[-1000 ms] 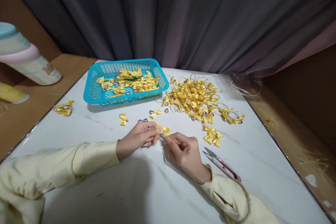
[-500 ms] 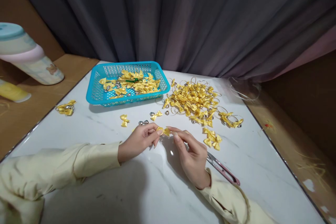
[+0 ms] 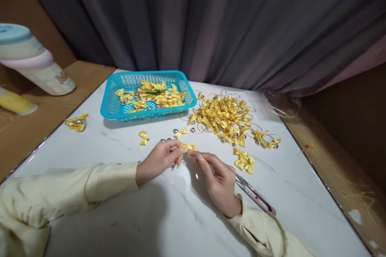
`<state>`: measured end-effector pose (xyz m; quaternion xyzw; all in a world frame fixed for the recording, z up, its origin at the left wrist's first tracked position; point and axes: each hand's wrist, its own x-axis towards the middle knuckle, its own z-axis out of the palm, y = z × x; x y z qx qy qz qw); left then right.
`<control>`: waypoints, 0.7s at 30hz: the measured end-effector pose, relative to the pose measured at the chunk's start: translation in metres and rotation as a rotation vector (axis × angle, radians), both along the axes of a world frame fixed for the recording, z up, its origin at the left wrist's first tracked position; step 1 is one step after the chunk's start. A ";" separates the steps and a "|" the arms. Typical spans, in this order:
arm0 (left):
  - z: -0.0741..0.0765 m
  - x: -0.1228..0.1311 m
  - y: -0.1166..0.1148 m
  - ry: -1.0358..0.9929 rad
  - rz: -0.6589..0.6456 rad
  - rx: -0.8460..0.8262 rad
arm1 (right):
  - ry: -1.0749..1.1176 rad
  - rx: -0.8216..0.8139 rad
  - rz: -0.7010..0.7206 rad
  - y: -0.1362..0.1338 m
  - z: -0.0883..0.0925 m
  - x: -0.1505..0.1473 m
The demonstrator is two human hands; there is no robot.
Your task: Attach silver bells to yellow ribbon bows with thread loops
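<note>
A small yellow ribbon bow (image 3: 189,147) is pinched by its left end between the thumb and fingers of my left hand (image 3: 161,158), just above the white tabletop. My right hand (image 3: 219,182) is closed at the bow's lower right, its index fingertip under the bow and the thumb pressed toward that finger. Whatever lies between those fingertips is too small to make out. Silver heart-shaped beads (image 3: 165,140) lie partly hidden behind my left hand. Beyond the hands is another loose bow (image 3: 181,133) with a bead at its side.
A blue basket (image 3: 147,116) at the back holds bows and beads. To its right is a pile of bows with thin loops (image 3: 224,114). Pink-handled thread snips (image 3: 259,198) lie beside my right wrist. A tumbler (image 3: 36,62) stands at the left.
My right index finger has slid left, from the bow's right tip to beneath it. The bow now sits slightly higher and shows both loops more clearly. My left hand keeps its pinch.
</note>
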<state>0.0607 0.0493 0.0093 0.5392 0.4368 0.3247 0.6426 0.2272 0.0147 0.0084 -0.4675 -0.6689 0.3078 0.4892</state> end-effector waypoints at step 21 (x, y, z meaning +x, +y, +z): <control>-0.005 -0.005 0.001 0.020 0.024 0.117 | -0.332 0.060 -0.050 0.004 -0.002 0.000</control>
